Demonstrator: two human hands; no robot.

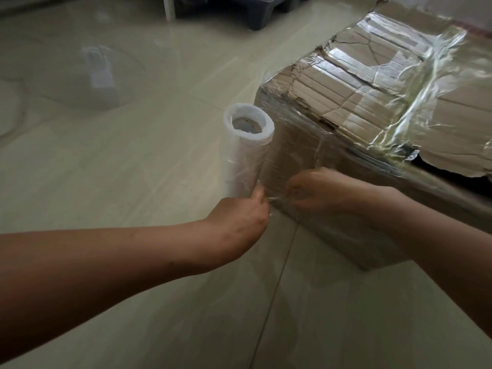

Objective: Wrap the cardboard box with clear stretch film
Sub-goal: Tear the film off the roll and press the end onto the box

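A worn cardboard box (354, 83) sits on the floor at the right, its torn top and near side covered in shiny clear film. A roll of clear stretch film (247, 153) stands upright beside the box's near-left corner. My left hand (239, 211) grips the lower end of the roll. My right hand (319, 193) lies against the box's side and pinches the film stretched between the roll and the box. The bottom of the roll is hidden behind my left hand.
The glossy beige tiled floor (133, 161) stretches left and toward me. A dark plastic pallet (255, 12) and a white post (169, 6) stand at the far edge. A dark gap shows under a torn flap (447, 169) at the box's right.
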